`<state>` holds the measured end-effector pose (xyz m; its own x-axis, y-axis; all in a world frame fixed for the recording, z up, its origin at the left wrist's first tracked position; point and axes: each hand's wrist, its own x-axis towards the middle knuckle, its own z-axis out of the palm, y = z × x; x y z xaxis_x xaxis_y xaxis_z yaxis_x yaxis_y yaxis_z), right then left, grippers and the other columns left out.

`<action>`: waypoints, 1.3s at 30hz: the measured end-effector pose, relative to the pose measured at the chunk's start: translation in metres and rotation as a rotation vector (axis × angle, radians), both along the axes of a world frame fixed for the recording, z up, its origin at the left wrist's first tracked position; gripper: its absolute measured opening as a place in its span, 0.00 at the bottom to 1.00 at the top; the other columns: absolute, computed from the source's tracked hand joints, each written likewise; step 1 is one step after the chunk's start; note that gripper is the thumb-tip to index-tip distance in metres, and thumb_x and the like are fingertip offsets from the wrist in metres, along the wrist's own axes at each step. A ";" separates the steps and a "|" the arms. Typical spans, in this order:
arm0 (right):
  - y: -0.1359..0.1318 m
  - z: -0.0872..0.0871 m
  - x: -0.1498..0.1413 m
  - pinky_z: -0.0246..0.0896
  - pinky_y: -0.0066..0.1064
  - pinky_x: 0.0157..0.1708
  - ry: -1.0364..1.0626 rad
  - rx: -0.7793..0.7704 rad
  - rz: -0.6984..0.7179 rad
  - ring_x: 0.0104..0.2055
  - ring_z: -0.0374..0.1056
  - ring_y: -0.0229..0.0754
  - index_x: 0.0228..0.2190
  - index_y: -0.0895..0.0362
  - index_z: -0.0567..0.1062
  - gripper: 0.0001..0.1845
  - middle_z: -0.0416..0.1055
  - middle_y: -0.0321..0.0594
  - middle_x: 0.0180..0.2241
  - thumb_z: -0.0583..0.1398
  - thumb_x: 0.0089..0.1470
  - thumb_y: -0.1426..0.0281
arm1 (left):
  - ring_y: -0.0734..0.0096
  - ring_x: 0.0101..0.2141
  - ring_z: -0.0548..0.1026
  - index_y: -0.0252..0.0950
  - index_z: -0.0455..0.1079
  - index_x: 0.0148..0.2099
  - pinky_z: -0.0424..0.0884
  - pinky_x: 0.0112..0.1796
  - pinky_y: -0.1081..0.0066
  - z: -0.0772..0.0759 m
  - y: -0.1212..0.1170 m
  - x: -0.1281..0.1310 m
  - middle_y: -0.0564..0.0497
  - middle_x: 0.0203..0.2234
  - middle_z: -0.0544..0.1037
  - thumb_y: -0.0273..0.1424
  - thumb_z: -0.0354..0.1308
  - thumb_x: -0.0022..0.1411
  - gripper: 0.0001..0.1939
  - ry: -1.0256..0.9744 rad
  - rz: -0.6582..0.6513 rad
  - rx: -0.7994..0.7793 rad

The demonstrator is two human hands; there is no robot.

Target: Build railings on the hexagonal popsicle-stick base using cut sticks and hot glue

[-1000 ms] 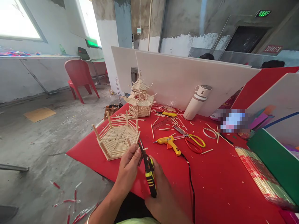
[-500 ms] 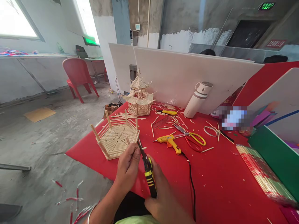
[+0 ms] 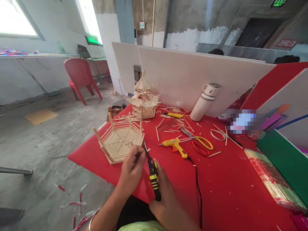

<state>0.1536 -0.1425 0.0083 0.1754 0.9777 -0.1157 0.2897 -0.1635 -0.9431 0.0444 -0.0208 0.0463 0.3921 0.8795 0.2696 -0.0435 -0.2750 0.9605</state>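
My right hand (image 3: 166,199) is wrapped round black-and-yellow pliers (image 3: 153,175), their narrow jaws pointing up and away from me. Beside the jaws, my left hand (image 3: 133,168) is closed in a pinch; a short pale end of a thin wooden stick (image 3: 148,149) shows just past the jaws, in line with those fingers. Most of that stick is hidden. Just behind my left hand lies a many-sided base of wooden sticks (image 3: 117,146), with several upright posts along its rim. Farther back stands a stick-built pagoda (image 3: 144,104) with tiered roofs.
On the red table (image 3: 223,189) lie a yellow glue gun (image 3: 176,147) with a black cord, scissors (image 3: 203,142), a yellow utility knife (image 3: 175,115) and scattered sticks. A white bottle (image 3: 203,104) stands behind. Bundled sticks (image 3: 271,179) lie right, by a green box (image 3: 286,163).
The pliers' jaws have shifted slightly, and the stick end beside them sits a little higher. Both hands keep their hold. The camera view has moved slightly.
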 end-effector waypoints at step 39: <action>-0.007 0.010 0.006 0.61 0.32 0.40 0.393 -0.244 -0.008 0.41 0.67 0.44 0.60 0.52 0.61 0.51 0.71 0.37 0.39 0.55 0.28 0.78 | 0.75 0.23 0.55 0.39 0.55 0.26 0.55 0.24 0.73 0.002 0.001 0.004 0.58 0.21 0.56 0.43 0.51 0.66 0.20 0.053 -0.047 -0.189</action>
